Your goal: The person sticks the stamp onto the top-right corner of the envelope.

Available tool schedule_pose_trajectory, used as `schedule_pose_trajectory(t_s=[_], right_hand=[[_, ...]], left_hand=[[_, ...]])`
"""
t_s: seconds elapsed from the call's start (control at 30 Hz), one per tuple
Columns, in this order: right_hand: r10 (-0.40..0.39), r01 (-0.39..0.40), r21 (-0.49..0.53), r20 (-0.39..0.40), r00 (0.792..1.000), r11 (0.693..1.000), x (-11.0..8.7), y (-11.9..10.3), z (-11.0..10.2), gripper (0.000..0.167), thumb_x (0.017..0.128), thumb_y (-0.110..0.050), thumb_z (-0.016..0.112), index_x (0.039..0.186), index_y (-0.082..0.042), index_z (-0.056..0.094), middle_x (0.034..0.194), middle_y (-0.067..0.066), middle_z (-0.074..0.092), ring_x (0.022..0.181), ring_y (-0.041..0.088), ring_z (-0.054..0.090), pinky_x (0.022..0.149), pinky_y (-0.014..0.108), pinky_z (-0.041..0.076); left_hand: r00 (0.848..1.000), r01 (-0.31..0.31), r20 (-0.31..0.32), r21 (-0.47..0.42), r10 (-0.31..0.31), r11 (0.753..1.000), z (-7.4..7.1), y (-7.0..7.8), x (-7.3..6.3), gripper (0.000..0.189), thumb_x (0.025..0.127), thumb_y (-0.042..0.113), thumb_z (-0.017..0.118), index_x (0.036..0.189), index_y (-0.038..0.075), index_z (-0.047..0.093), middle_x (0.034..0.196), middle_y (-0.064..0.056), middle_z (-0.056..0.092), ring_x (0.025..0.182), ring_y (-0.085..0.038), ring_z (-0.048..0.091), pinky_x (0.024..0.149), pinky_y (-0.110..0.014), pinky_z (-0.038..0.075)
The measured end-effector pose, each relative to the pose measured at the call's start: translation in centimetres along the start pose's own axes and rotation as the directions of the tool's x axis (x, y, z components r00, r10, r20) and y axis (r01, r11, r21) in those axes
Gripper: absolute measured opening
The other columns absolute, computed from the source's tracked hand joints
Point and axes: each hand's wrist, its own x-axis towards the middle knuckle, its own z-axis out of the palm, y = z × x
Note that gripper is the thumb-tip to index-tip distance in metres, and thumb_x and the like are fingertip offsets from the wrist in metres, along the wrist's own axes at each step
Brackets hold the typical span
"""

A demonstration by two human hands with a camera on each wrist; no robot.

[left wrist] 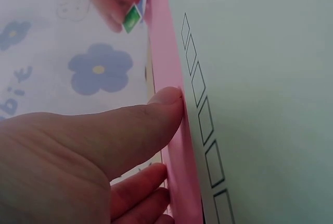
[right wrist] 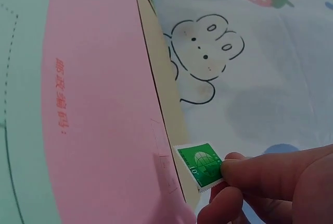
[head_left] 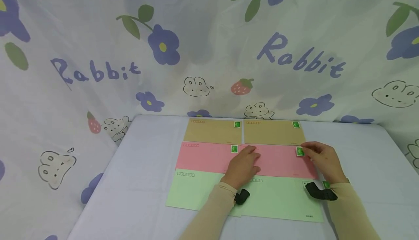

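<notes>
With finger and thumb, my right hand (head_left: 323, 160) pinches a green postage stamp (right wrist: 200, 165) with a white perforated edge. In the right wrist view the stamp appears tilted, over the printed stamp corner of the right-hand pink envelope (head_left: 278, 162). Its underside is hidden, and I cannot tell whether it touches the paper. My left hand (head_left: 241, 167) rests on that envelope's left end, fingers loosely spread. In the left wrist view its thumb (left wrist: 166, 109) lies on the pink paper beside the edge of a pale green envelope (left wrist: 270, 99).
Two brown envelopes (head_left: 212, 132) lie at the back, each stamped at its upper right. The left pink envelope (head_left: 203, 158) carries a stamp too. Pale green envelopes (head_left: 278, 200) lie in front. Another green stamp (head_left: 326, 184) shows by my right wrist. A printed cloth (head_left: 209, 51) hangs behind.
</notes>
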Motion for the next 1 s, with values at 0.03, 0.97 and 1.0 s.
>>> schedule_pose_trajectory(t_s=[0.03,0.97,1.0], right_hand=[[0.002,-0.002,-0.005,0.000,1.000,1.000,0.1,0.0,0.0,0.035,0.102,-0.022,0.059,0.124,0.004,0.065,0.103,0.014,0.065,0.079,0.015,0.055,0.061,0.021,0.050],[-0.022,0.018,-0.185,-0.018,1.000,0.983,1.1,0.6,0.9,0.030,0.100,-0.017,0.060,0.120,0.004,0.067,0.107,0.022,0.068,0.093,0.029,0.057,0.069,0.028,0.047],[-0.023,0.018,-0.194,-0.020,1.000,0.981,1.1,0.6,1.0,0.030,0.100,-0.017,0.060,0.119,0.004,0.067,0.106,0.022,0.068,0.093,0.030,0.058,0.070,0.029,0.047]], left_hand=[[1.000,0.002,0.002,-0.001,-0.002,1.000,0.0,0.0,0.0,0.043,0.092,0.025,0.074,0.133,0.013,0.066,0.150,-0.003,0.051,0.143,-0.016,0.041,0.113,-0.030,0.039],[1.000,-0.013,-0.011,0.022,0.013,1.000,0.1,0.0,0.1,0.043,0.092,0.025,0.075,0.132,0.013,0.067,0.149,-0.003,0.052,0.142,-0.017,0.042,0.113,-0.030,0.039],[1.000,-0.014,-0.012,0.023,0.014,1.000,0.1,0.0,0.2,0.043,0.092,0.025,0.075,0.132,0.013,0.067,0.149,-0.003,0.052,0.142,-0.017,0.041,0.113,-0.029,0.039]])
